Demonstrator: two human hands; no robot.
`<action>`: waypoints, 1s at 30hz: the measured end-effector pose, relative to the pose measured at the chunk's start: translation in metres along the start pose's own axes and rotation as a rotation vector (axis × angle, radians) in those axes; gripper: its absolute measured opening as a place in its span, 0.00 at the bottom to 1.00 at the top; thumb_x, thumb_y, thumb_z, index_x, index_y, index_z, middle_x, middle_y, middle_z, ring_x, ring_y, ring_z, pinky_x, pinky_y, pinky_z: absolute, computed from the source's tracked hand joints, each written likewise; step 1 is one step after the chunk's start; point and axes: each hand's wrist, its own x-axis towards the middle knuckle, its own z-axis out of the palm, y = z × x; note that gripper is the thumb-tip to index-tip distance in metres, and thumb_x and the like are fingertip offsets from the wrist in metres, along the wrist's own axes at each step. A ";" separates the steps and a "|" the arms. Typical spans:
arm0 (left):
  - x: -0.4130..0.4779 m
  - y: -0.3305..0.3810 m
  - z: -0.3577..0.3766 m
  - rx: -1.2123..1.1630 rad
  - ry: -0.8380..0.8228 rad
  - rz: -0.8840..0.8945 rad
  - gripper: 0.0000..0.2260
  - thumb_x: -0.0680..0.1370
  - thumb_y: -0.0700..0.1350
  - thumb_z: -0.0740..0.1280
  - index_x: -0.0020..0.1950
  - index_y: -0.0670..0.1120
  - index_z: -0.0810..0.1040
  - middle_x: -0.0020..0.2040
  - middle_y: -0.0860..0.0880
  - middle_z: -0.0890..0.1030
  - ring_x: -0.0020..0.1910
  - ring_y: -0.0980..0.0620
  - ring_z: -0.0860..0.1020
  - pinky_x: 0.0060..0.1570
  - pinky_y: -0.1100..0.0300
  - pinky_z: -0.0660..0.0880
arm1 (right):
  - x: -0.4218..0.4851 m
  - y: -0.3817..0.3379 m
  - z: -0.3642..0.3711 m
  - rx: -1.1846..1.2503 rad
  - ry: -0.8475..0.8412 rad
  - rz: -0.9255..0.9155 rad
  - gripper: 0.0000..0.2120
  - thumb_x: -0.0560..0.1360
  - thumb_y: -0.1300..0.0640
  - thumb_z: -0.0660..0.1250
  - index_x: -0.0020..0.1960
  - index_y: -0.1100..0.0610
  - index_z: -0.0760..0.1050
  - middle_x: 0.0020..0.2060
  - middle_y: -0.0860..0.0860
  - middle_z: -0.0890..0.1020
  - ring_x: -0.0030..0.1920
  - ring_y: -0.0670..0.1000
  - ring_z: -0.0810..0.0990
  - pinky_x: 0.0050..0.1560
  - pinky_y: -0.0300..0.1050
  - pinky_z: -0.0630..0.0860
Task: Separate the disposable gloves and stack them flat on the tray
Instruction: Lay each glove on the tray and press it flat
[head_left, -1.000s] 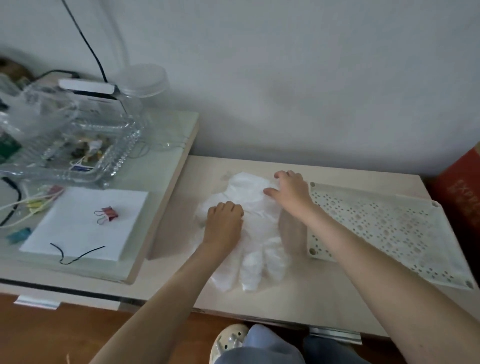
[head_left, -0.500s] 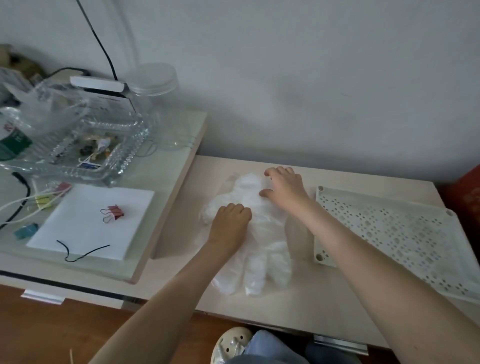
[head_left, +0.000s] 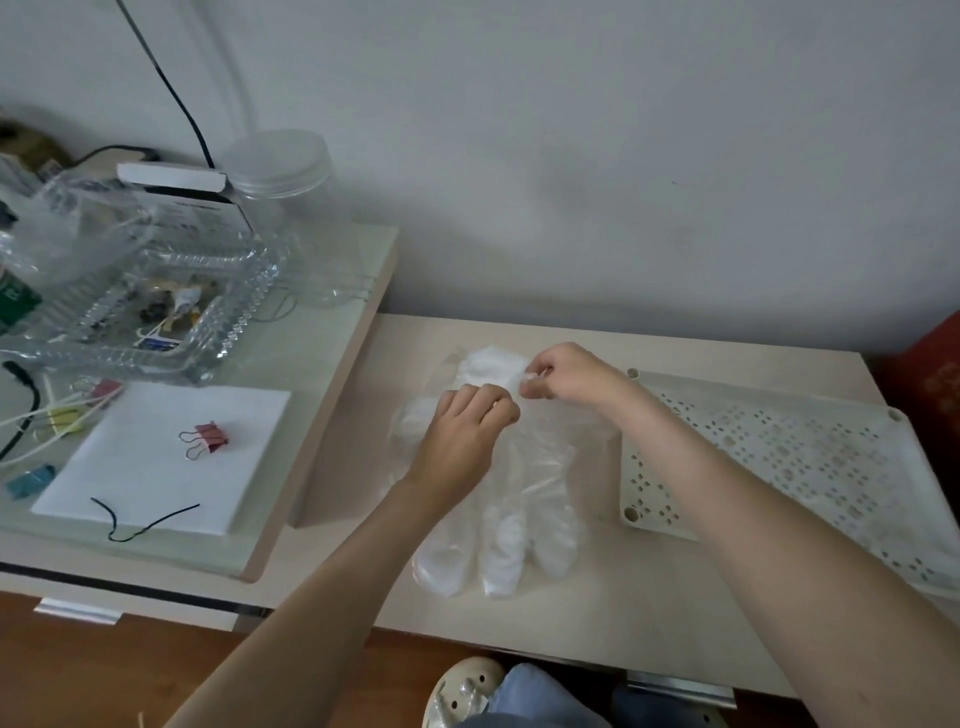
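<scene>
A stack of thin, clear disposable gloves (head_left: 511, 525) lies flat on the beige table, fingers pointing toward me and cuffs toward the wall. My left hand (head_left: 462, 439) rests on the middle of the stack with its fingers curled, pressing it down. My right hand (head_left: 563, 374) is at the cuff end, its fingertips pinching a bit of the top glove's edge. The white perforated tray (head_left: 779, 457) lies just right of the gloves with nothing on it; my right forearm crosses its near left corner.
A raised glass-topped shelf (head_left: 332, 332) stands left of the gloves with a clear dish (head_left: 156, 317), a lidded jar (head_left: 283, 171), a white pad (head_left: 156, 457), a red binder clip (head_left: 205, 439) and cables. A red box (head_left: 935, 374) stands at the far right.
My right hand has gone from lying flat on the cuffs to pinching the top glove's edge. My left hand has stayed on the stack. The camera has shifted slightly.
</scene>
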 end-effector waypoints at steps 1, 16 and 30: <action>0.002 0.002 -0.001 -0.007 0.011 0.002 0.22 0.64 0.26 0.71 0.47 0.48 0.68 0.49 0.48 0.76 0.44 0.50 0.67 0.45 0.61 0.59 | -0.004 0.001 -0.004 0.043 -0.002 -0.016 0.04 0.73 0.59 0.71 0.47 0.58 0.80 0.39 0.49 0.79 0.42 0.48 0.76 0.44 0.40 0.70; 0.080 0.062 -0.034 -1.124 -0.244 -0.709 0.34 0.68 0.58 0.73 0.68 0.43 0.70 0.65 0.49 0.75 0.64 0.57 0.73 0.66 0.58 0.69 | -0.115 0.042 -0.098 0.910 -0.128 -0.265 0.08 0.75 0.64 0.60 0.38 0.57 0.71 0.46 0.65 0.83 0.49 0.61 0.83 0.52 0.52 0.80; 0.101 0.090 -0.033 -1.087 -0.644 -0.601 0.06 0.78 0.42 0.67 0.43 0.42 0.78 0.30 0.49 0.74 0.29 0.55 0.70 0.32 0.67 0.66 | -0.159 0.099 -0.126 0.817 0.337 -0.084 0.03 0.80 0.63 0.61 0.49 0.59 0.72 0.38 0.56 0.84 0.36 0.56 0.84 0.31 0.47 0.80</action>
